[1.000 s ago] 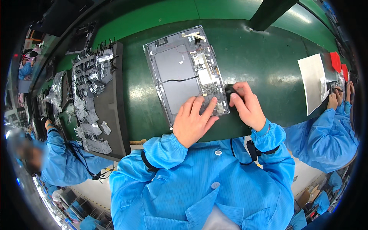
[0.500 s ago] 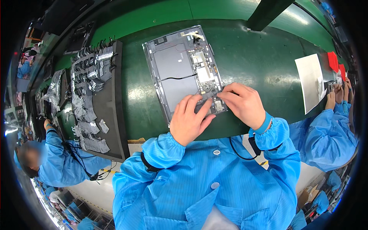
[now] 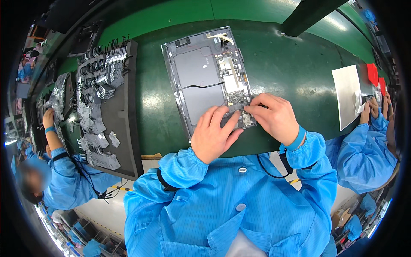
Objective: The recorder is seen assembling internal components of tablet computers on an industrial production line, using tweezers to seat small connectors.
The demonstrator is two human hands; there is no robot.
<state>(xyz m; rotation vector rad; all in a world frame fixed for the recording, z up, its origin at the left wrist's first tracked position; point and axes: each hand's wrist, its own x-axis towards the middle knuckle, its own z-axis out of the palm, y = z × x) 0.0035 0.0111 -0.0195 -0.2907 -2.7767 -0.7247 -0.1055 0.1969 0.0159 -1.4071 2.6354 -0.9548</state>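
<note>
Lying near the front edge of the tabletop (image 3: 295, 73), the opened flat device (image 3: 195, 70) exposes its circuit board (image 3: 237, 97). Left hand (image 3: 214, 136): fingers part-spread, fingertips on the device's near end. Right hand (image 3: 276, 119): thumb and forefinger close together just inside its right edge; whether they grip anything cannot be determined.

Right of the flat grey device (image 3: 195, 68), dark green surface (image 3: 295, 81) lies open to a white paper sheet (image 3: 346, 96); a thick dark post (image 3: 309, 16) stands far right. Left, a black rimmed tray (image 3: 132, 107) narrows the gap. Left hand (image 3: 214, 136) and right hand (image 3: 276, 118) block the near end.
</note>
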